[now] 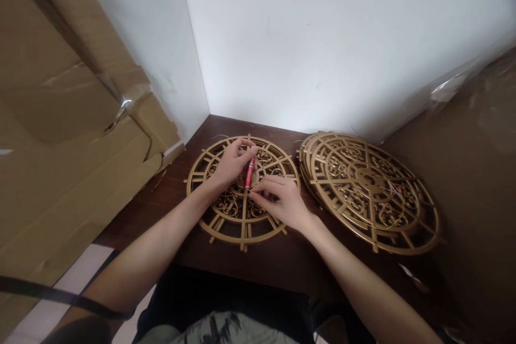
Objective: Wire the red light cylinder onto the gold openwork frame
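Note:
A round gold openwork disc (226, 215) with spokes and scrollwork lies flat on the dark brown table (258, 263) in front of me. My left hand (231, 161) holds a small red cylinder-shaped tool (249, 172) upright over the disc's centre. My right hand (280, 200) rests on the disc just right of the centre, its fingertips pinched at the lower end of the red tool. What the fingertips pinch is too small to tell.
A stack of similar gold discs (371, 191) lies to the right, with thin yellow and red wires on top. Flattened cardboard (68, 134) leans at the left. A white wall (322, 37) stands behind; a plastic-wrapped brown surface (475, 161) rises on the right.

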{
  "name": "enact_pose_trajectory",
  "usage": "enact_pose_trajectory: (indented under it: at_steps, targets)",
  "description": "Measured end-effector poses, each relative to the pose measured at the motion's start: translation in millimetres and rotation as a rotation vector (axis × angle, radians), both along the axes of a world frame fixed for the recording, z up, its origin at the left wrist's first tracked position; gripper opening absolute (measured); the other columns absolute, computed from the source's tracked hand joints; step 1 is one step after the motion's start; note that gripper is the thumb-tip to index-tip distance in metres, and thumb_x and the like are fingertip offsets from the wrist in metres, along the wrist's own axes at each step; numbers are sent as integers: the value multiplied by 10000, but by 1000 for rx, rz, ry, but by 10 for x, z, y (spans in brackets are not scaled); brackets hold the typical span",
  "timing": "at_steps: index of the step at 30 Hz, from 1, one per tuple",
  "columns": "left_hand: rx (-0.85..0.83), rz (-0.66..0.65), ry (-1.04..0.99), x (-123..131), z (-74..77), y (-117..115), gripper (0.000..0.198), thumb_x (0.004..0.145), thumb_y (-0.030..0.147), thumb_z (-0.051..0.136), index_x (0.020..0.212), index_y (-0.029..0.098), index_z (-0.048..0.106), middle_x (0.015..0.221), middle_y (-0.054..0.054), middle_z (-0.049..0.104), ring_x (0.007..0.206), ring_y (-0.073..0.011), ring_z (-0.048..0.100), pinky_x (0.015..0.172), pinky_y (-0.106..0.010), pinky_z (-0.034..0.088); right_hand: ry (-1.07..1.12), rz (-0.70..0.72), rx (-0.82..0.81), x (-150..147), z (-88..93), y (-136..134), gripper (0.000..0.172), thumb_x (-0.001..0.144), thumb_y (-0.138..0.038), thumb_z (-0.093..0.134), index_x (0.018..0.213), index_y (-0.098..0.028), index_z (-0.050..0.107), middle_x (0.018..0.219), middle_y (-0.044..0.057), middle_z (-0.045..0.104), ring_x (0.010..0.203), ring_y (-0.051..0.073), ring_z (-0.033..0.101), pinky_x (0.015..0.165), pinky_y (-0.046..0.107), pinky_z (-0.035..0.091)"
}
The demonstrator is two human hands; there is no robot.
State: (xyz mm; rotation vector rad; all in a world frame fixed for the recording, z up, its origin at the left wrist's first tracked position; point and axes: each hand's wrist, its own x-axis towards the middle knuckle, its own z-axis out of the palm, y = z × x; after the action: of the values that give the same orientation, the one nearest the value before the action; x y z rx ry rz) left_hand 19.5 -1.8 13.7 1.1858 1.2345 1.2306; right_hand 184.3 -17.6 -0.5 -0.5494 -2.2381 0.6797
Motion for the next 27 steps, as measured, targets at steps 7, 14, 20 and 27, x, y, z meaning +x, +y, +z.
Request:
enact_pose_trajectory:
  at_steps: [7, 14, 20, 27]
  targets:
    - [2, 6, 10, 7, -8, -1, 286, 801, 386, 600, 934, 168, 470, 544, 35, 589, 319, -54, 449, 314, -139, 297, -60, -61, 64, -6, -21, -2, 194, 888, -284, 519, 768, -183, 635, 675, 11, 581, 606, 108, 516, 603, 229, 403]
    - [23, 12, 20, 30, -2, -9, 257, 802, 357, 602, 914, 166, 472, 532, 34, 593, 309, -56, 460, 314, -139, 306, -94, -112, 72, -10, -21, -20, 198, 877, -253, 511, 729, -178, 619, 643, 3, 561, 588, 104, 502, 584, 225, 387]
    - [23, 13, 40, 26, -13, 2, 249, 806, 345, 592, 927, 169, 465, 546, 27, 597, 312, -64, 456, 319, -155, 315, -91, -135, 80, -25, -33, -26, 178, 852, -229, 527, 699, -175, 600, 633, -6, 559, 576, 97, 500, 574, 220, 378]
    - [29, -3, 34, 3, -54, 20, 307, 782, 391, 619, 924, 172, 457, 556, 23, 603, 327, -78, 485, 331, -167, 355, -101, -196, 134, -24, -22, -43, 136, 814, -195, 531, 705, -174, 611, 625, -8, 554, 567, 98, 492, 580, 224, 372]
